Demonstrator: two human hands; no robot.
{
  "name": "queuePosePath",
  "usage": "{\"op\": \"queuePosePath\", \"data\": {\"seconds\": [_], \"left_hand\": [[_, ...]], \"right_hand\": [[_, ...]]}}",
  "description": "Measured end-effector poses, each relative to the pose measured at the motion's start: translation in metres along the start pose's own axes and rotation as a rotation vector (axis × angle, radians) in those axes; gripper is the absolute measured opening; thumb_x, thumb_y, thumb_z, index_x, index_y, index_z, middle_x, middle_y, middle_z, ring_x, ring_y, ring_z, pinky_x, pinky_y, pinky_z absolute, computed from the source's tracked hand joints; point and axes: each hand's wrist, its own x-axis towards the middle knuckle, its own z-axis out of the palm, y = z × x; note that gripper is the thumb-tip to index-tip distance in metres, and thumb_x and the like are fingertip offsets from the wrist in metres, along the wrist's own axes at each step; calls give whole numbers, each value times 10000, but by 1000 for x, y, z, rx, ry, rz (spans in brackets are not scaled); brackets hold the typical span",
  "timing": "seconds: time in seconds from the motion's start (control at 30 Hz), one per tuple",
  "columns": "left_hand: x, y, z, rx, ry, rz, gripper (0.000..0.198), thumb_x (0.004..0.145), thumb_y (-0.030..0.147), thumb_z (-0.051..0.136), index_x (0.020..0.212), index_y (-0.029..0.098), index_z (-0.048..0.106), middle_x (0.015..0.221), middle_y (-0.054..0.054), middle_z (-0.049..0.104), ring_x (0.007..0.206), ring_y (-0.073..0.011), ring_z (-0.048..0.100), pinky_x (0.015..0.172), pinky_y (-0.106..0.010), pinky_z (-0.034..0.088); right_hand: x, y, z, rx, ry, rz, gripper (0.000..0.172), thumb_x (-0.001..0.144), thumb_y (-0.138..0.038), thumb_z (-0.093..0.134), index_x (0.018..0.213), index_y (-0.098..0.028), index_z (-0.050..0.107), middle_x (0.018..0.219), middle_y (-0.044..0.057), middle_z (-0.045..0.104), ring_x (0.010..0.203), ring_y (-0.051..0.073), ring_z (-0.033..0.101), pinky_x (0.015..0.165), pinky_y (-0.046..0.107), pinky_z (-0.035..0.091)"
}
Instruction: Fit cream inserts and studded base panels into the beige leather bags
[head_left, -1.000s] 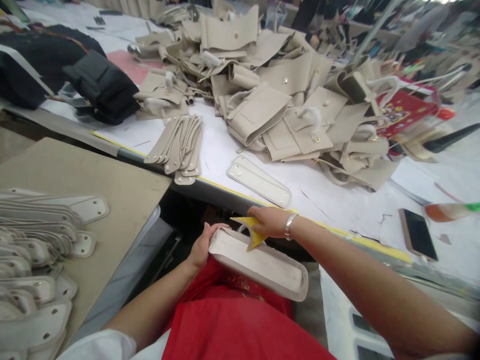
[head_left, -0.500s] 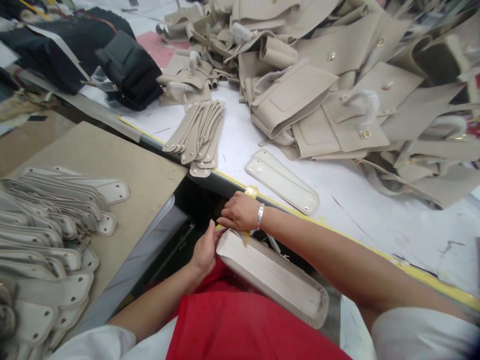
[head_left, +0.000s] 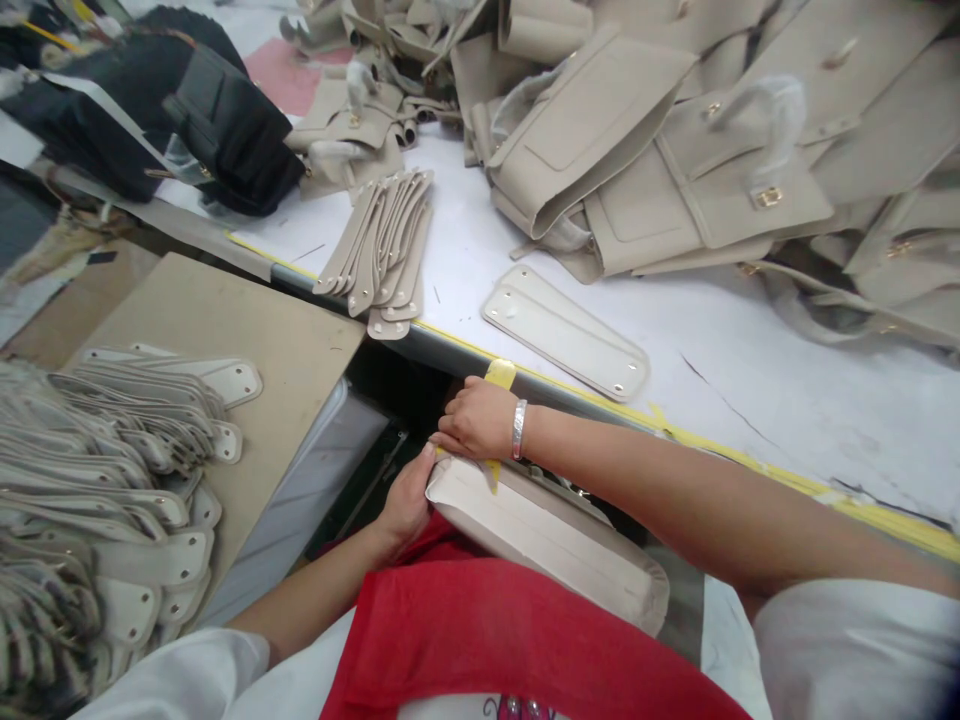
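Note:
A beige handbag lies tilted between my body and the table edge, its long bottom panel facing up. My left hand is closed around the bag's left end, thumb on top. Beside it my right hand, a silver bracelet on the wrist, is closed at the same corner with its fingers curled over the edge. What the right fingertips press on is mostly hidden. A strip of yellow tape shows just behind that hand at the table edge.
Beige bag bodies are heaped across the white table. Punched strips and two flat pieces lie near its edge. More strips cover the brown board at left. Black bags stand at the back left.
My view has shifted slightly, so the table things sit a little higher or further left. Both hands keep their hold at the bag's left corner, with the left hand slightly closer to the right.

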Motion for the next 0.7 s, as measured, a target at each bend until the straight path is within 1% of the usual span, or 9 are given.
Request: {"op": "queuePosePath", "data": {"seconds": [0.07, 0.17, 0.27, 0.33, 0.4, 0.47, 0.53, 0.6, 0.7], "left_hand": [[3, 3, 2, 26, -40, 23, 398, 815, 497, 494, 945, 140, 614, 831, -30, 660, 715, -146, 579, 680, -257, 446], [8, 11, 2, 149, -203, 4, 398, 825, 482, 485, 969, 134, 614, 842, -45, 657, 693, -145, 564, 632, -245, 430], [13, 22, 0, 240, -383, 23, 430, 839, 460, 474, 1109, 139, 570, 1030, -81, 634, 874, -185, 570, 749, -269, 431], [19, 31, -2, 296, -468, 27, 449, 836, 458, 480, 1158, 153, 552, 1135, -86, 599, 1000, -213, 540, 854, -303, 405], [26, 41, -6, 355, -565, -3, 455, 825, 467, 496, 1162, 168, 561, 1182, -78, 581, 1070, -224, 511, 925, -327, 368], [32, 51, -13, 391, -642, -70, 481, 816, 503, 486, 1156, 175, 577, 1182, -79, 588, 1094, -232, 506, 948, -344, 355], [36, 60, -24, 444, -645, -118, 507, 803, 538, 478, 1143, 181, 595, 1179, -86, 593, 1087, -241, 515, 903, -344, 395], [36, 67, -35, 541, -613, -100, 505, 792, 547, 486, 1144, 201, 597, 1179, -84, 591, 1026, -234, 548, 762, -302, 459], [37, 73, -43, 653, -695, -80, 518, 802, 518, 491, 1234, 232, 516, 995, -79, 649, 731, -161, 607, 500, -202, 422]], "right_hand": [[-11, -6, 3, 37, -5, 129, 579, 931, -467, 192, 766, -149, 646, 763, 101, 659, 711, 176, 572, 657, 329, 219], [-29, -21, 9, 88, 7, 325, 554, 935, -460, 195, 790, -156, 636, 757, 97, 649, 713, 182, 571, 654, 323, 233], [-39, -36, 11, 82, 11, 465, 515, 935, -445, 226, 801, -158, 632, 759, 102, 642, 730, 194, 577, 664, 325, 257], [-40, -43, 7, 62, -11, 524, 523, 931, -459, 224, 806, -161, 635, 768, 105, 644, 743, 206, 584, 669, 329, 276], [-44, -46, -2, 42, -49, 589, 534, 923, -482, 226, 799, -165, 637, 776, 106, 647, 758, 220, 591, 670, 334, 295], [-54, -51, -17, 33, -81, 722, 510, 911, -489, 257, 797, -161, 632, 802, 115, 648, 775, 234, 592, 668, 335, 315], [-73, -61, -33, 90, -90, 892, 466, 900, -474, 294, 811, -149, 616, 848, 129, 645, 784, 234, 588, 663, 325, 337], [-96, -80, -45, 257, -71, 1004, 388, 875, -452, 361, 843, -144, 595, 880, 124, 640, 769, 215, 579, 648, 301, 359], [-121, -118, -49, 641, 46, 1029, 304, 823, -430, 469, 883, -154, 580, 857, 70, 641, 720, 179, 564, 609, 259, 383]]}}
